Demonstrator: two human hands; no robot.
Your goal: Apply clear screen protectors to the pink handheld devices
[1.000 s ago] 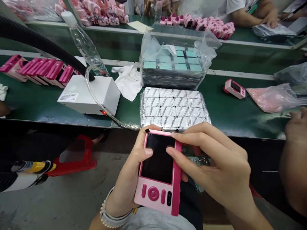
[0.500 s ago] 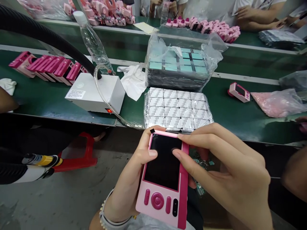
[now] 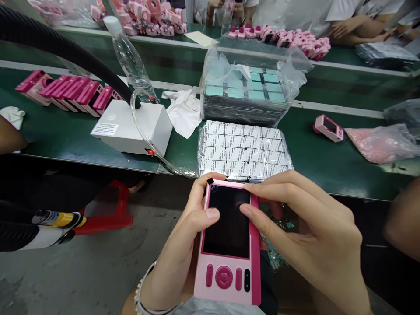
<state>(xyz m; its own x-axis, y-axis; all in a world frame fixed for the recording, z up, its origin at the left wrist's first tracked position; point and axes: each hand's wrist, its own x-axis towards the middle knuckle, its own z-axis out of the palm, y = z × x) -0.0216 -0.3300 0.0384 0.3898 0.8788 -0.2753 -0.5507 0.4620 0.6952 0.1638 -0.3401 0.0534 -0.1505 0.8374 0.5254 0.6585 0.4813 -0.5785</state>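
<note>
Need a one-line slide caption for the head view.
Left hand grips a pink handheld device while the right hand touches its upper end, before a green workbench.

Here the left hand (image 3: 179,245) cups the pink device (image 3: 227,236), most fingers lost behind its casing, the device's back unseen! Under the right hand (image 3: 315,227), greenish scraps (image 3: 276,261) peek out, half covered. Further right of that hand, someone's limb (image 3: 404,218) smears into blur, chopped by the edge. Beyond both hands, the white sheet's (image 3: 244,148) print is too tiny to read!
</note>
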